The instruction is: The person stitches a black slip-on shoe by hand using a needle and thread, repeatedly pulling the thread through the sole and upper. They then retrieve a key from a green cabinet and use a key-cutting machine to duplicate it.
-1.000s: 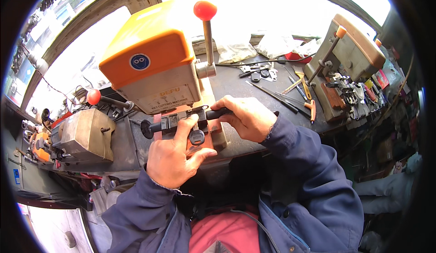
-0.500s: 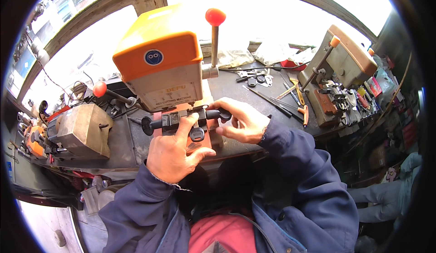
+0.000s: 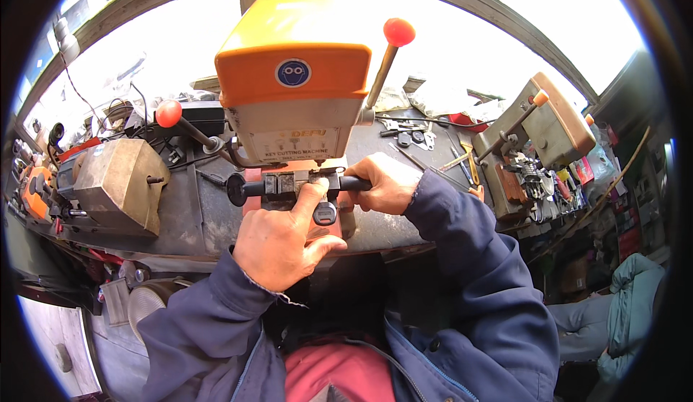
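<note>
A key cutting machine [image 3: 299, 117] with an orange top and pale body stands before me. In its clamp [image 3: 280, 184], under the head, sits a key with a black plastic head [image 3: 325, 214] that points toward me. My left hand [image 3: 278, 239] presses its index fingertip on the clamp where the key goes in, its thumb stretched out apart and its other fingers hidden beneath. My right hand [image 3: 386, 184] wraps its fingers round the knob at the clamp's right end, which they cover. The clamp's left black knob [image 3: 236, 189] is free of both hands.
Red-tipped levers [image 3: 399, 32] [image 3: 169, 114] rise at both sides of the machine. A second grinding machine [image 3: 119, 185] stands left, another boxy machine [image 3: 538, 124] right. Loose keys [image 3: 417, 137] and hand tools lie between on the bench. At far right a person's arm [image 3: 628, 308] shows.
My right hand has closed round the clamp's right knob; its fingers were looser before. The left index finger stays on the clamp. The view has shifted, so the machine appears farther right.
</note>
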{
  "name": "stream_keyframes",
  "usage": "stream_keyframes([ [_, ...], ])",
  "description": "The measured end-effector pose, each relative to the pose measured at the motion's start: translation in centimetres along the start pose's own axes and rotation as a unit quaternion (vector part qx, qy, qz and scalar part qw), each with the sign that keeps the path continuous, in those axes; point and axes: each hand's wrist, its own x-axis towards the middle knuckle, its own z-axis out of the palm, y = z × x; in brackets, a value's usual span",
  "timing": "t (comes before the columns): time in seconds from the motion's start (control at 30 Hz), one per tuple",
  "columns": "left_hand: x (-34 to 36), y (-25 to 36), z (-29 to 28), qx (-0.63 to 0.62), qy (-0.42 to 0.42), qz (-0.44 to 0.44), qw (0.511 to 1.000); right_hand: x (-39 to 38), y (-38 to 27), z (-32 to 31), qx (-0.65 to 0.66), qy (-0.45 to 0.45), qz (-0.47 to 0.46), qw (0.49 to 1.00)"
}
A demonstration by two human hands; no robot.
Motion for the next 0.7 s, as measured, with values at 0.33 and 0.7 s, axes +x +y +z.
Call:
stream_keyframes([
  [0.33, 0.0, -0.1, 0.0, -0.007, 0.017, 0.022, 1.0, -0.4, 0.3, -0.5, 0.062, -0.008, -0.034, 0.997],
  [0.7, -0.7, -0.1, 0.5, -0.039, 0.103, 0.067, 0.992, -1.4, 0.0, 1.3, 0.112, 0.247, -0.161, 0.949],
])
